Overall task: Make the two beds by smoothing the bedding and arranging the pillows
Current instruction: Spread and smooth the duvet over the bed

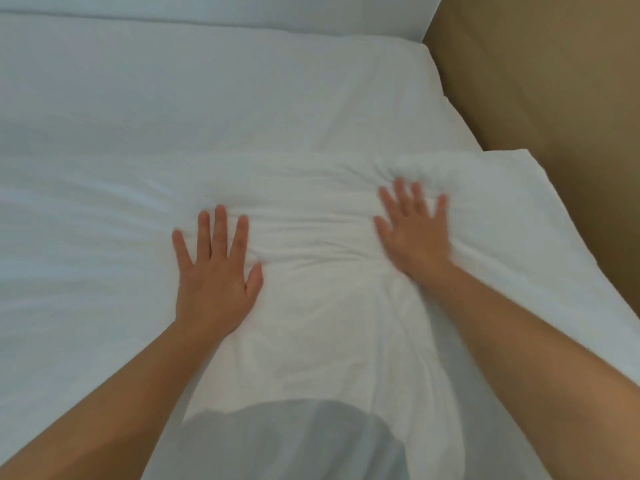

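The person is leaning over a bed and is pressing both palms onto the white duvet [104, 237], which is covering the near part of the mattress. The left hand [214, 282] is lying flat with fingers straight and spread, gripping nothing. The right hand [414, 233] is also lying flat with fingers splayed, though it is blurred; it appears to be holding nothing either.

A band of creases [318, 244] is sitting between the two hands, at three o'clock from the left hand and nine o'clock from the right, its folds running roughly from nine to three. The duvet's top edge is lying at twelve o'clock from both hands, and beyond it the bare sheet [207, 98] is showing. The right hand is reaching nearer to that edge, and the duvet's corner [519, 161] is lying at about two o'clock from it, beside a brown surface [554, 81].

Judging from this, the smoothing is calling for the hands to be sweeping apart, toward nine and three. No pillows are showing in view.
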The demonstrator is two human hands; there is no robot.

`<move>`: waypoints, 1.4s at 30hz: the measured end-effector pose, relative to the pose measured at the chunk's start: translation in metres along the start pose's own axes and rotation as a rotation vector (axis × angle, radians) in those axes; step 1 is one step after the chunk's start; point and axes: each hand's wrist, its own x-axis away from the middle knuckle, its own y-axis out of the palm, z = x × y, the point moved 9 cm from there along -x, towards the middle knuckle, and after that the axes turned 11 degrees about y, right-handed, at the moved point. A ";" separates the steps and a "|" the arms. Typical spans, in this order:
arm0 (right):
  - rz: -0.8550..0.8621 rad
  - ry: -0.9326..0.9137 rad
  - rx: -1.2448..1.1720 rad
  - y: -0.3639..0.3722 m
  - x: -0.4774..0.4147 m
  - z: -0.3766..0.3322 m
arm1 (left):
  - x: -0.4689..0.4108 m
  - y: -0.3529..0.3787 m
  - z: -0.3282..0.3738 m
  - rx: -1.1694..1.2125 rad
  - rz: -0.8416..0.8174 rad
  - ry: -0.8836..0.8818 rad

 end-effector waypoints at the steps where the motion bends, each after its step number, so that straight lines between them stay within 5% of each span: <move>1: -0.019 0.094 0.022 0.006 -0.007 0.039 | 0.000 0.000 0.001 -0.006 0.008 0.006; 6: -0.060 0.398 -0.038 -0.009 0.000 0.120 | 0.001 0.001 0.002 -0.009 -0.018 -0.015; 11: -0.047 -0.200 -0.192 -0.019 0.092 -0.029 | 0.012 -0.005 0.029 0.116 -0.046 -0.106; 13: -0.092 -0.237 -0.121 0.006 0.121 -0.024 | 0.026 -0.008 0.063 0.149 -0.044 0.004; 21: -0.112 0.352 0.052 0.018 0.135 0.178 | 0.100 -0.005 0.152 0.165 -0.171 0.267; 28: -0.149 -0.189 -0.197 0.017 0.232 0.043 | 0.122 -0.010 0.163 0.191 -0.189 0.214; 37: -0.089 0.446 -0.083 0.053 0.246 0.211 | 0.169 -0.011 0.150 0.094 -0.290 0.205; 42: -0.202 0.533 -0.134 0.067 0.251 0.207 | 0.173 -0.003 0.149 0.091 -0.269 0.222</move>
